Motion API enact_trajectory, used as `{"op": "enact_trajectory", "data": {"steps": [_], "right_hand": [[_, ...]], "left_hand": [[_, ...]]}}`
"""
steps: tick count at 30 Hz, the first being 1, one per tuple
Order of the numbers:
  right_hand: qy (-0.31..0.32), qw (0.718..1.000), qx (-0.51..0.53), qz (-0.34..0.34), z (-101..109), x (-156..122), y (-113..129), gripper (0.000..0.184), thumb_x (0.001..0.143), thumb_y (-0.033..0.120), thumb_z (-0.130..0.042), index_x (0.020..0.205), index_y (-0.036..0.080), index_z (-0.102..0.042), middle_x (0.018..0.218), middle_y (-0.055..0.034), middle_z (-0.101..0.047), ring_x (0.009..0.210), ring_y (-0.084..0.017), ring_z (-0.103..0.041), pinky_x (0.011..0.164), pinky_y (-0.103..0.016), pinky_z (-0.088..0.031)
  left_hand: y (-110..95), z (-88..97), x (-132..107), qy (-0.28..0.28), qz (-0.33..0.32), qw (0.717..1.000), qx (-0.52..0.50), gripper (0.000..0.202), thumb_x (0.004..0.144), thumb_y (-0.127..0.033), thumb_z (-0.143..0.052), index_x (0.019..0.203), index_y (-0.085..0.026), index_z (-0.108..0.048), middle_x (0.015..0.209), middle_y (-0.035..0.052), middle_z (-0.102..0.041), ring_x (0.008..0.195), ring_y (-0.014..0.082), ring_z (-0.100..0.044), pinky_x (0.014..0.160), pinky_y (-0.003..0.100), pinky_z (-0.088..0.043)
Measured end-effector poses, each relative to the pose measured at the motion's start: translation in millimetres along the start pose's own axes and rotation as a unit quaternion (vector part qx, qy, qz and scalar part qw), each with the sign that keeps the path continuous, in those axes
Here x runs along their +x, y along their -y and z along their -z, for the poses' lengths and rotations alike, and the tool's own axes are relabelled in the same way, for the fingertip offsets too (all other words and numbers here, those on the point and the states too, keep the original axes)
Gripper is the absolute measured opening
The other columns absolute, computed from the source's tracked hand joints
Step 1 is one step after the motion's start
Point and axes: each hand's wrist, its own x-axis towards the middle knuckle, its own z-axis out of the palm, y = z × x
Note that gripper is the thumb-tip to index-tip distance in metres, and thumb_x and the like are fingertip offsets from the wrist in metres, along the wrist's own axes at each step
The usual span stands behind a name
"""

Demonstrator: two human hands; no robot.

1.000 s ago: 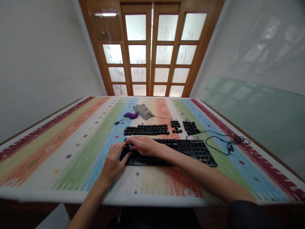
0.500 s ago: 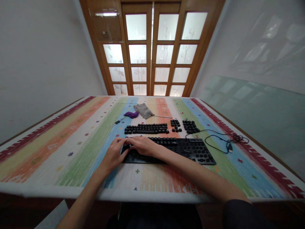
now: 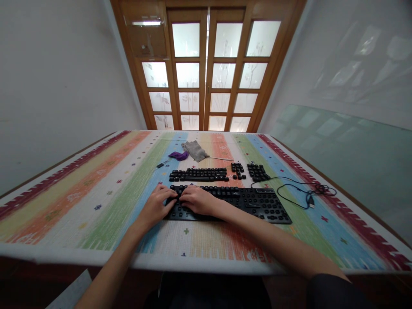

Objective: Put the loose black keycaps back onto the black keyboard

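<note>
A black keyboard (image 3: 264,206) lies flat near the front of the table, its right part showing bare key stems without caps and its top row still capped. At its left end my left hand (image 3: 157,204) is curled over the edge, thumb and fingers on the keyboard. My right hand (image 3: 199,200) rests over the left part, fingertips bent together at the keys; whatever they pinch is too small to make out. Behind the keyboard stand removed keycaps (image 3: 199,174) in rows, with smaller groups of keycaps (image 3: 237,168) and number-pad keycaps (image 3: 257,172) to the right.
A grey cloth (image 3: 195,150) and a purple cloth (image 3: 179,156) lie farther back, beside a thin stick (image 3: 221,159) and a small black item (image 3: 160,165). The keyboard's cable (image 3: 318,187) is coiled at the right on the striped tablecloth (image 3: 106,214).
My right hand has drawn back slightly to the right, away from my left hand, uncovering keys between them. My left hand stays at the keyboard's left end.
</note>
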Motion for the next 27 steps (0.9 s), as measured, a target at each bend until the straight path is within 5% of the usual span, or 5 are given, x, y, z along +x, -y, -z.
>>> {"op": "enact_trajectory", "data": {"steps": [7,12,27], "right_hand": [[-0.029,0.996,0.065,-0.061,2.9,-2.3,4.3,0.019,0.084,0.008,-0.069,0.103,0.009,-0.071,0.096,-0.0130,-0.072,0.092,-0.023,-0.066,0.085,-0.035,-0.053],[-0.076,0.991,0.070,-0.089,-0.6,-2.6,3.0,0.020,0.084,0.009,-0.069,0.104,0.012,-0.066,0.097,-0.0107,-0.072,0.093,-0.022,-0.065,0.084,-0.034,-0.052],[-0.119,0.991,0.019,-0.058,-12.0,-2.1,1.4,0.008,0.085,0.008,-0.067,0.090,0.014,-0.071,0.087,-0.0083,-0.070,0.083,-0.019,-0.064,0.077,-0.029,-0.052]], "left_hand": [[4.3,-1.1,0.4,-0.001,-0.016,1.000,0.003,0.011,0.090,-0.023,-0.061,0.088,-0.022,-0.072,0.088,0.0051,-0.074,0.088,0.0235,-0.064,0.100,0.052,-0.047],[4.5,-1.8,0.9,0.008,-0.042,0.999,0.008,0.015,0.092,-0.017,-0.057,0.091,-0.020,-0.072,0.091,0.0062,-0.075,0.086,0.0224,-0.062,0.089,0.043,-0.052],[3.1,-1.2,-1.5,0.021,-0.049,0.997,0.048,0.019,0.092,-0.011,-0.053,0.102,-0.019,-0.067,0.090,0.0057,-0.073,0.084,0.0219,-0.062,0.081,0.036,-0.052]]}}
